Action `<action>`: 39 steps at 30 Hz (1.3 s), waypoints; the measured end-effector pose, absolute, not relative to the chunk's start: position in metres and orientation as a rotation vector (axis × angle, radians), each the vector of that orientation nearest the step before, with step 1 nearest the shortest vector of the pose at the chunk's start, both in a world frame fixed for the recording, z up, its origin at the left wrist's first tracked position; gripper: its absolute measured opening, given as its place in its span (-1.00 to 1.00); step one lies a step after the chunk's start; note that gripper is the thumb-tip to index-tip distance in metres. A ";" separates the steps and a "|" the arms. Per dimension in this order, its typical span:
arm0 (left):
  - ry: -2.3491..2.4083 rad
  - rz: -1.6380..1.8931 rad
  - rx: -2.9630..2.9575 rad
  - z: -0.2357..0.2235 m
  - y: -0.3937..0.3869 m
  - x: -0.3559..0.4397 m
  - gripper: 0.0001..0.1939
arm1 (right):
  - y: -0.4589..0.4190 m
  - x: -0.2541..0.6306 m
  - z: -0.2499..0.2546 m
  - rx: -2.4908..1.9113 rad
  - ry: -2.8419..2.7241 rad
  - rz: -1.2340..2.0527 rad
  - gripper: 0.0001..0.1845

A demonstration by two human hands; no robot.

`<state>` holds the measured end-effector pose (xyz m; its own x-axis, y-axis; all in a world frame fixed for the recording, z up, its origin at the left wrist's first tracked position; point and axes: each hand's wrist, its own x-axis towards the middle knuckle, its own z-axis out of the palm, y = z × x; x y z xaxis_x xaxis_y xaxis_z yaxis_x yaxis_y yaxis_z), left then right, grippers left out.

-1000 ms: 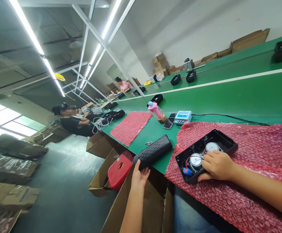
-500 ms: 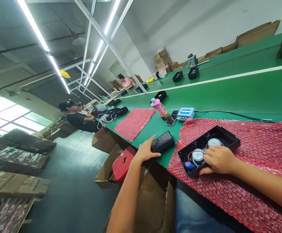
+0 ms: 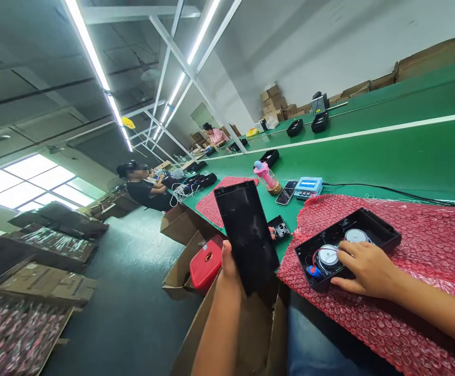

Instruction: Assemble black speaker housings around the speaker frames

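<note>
Your left hand [image 3: 229, 263]: bare, no glove, ring or watch; forearm uncovered to the frame's lower edge. Your right hand [image 3: 364, 269]: bare, fingers [image 3: 345, 255] unadorned, nails short; forearm uncovered, no sleeve in view. Your legs: blue denim trousers [image 3: 313, 339], visible below the desk edge.

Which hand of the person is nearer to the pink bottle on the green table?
Left. The left hand holds up a black panel just below the pink bottle, while the right hand rests on the open black housing, farther to the right.
</note>
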<state>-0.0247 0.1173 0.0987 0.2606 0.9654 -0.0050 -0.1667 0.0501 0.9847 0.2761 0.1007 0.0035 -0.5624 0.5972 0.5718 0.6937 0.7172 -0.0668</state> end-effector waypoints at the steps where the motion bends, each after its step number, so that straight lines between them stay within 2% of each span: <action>1: 0.787 1.042 1.061 0.094 0.107 -0.013 -0.07 | 0.100 0.276 0.006 -1.008 -2.333 -0.197 -0.61; 4: 0.541 0.942 0.835 0.080 0.084 0.018 0.00 | 0.099 0.277 0.015 -1.077 -2.296 -0.108 -0.58; 10: 0.343 0.796 0.610 0.068 0.066 0.044 0.00 | 0.104 0.290 0.042 -1.003 -2.137 0.172 -0.70; 25: 0.493 0.545 0.562 0.085 0.073 0.051 0.13 | 0.125 0.327 0.068 -1.139 -1.810 0.386 -0.78; 30: 0.702 0.609 0.663 0.100 0.082 0.059 -0.09 | 0.127 0.330 0.071 -1.177 -1.761 0.446 -0.78; 34: 0.826 0.617 0.919 0.107 0.095 0.051 -0.18 | 0.130 0.329 0.074 -1.173 -1.704 0.508 -0.74; 36: 0.827 0.580 1.143 0.112 0.104 0.047 -0.18 | 0.132 0.330 0.076 -1.173 -1.614 0.610 -0.73; 39: 0.993 0.575 1.603 0.122 0.116 0.058 -0.03 | 0.139 0.333 0.076 -1.157 -1.421 0.788 -0.73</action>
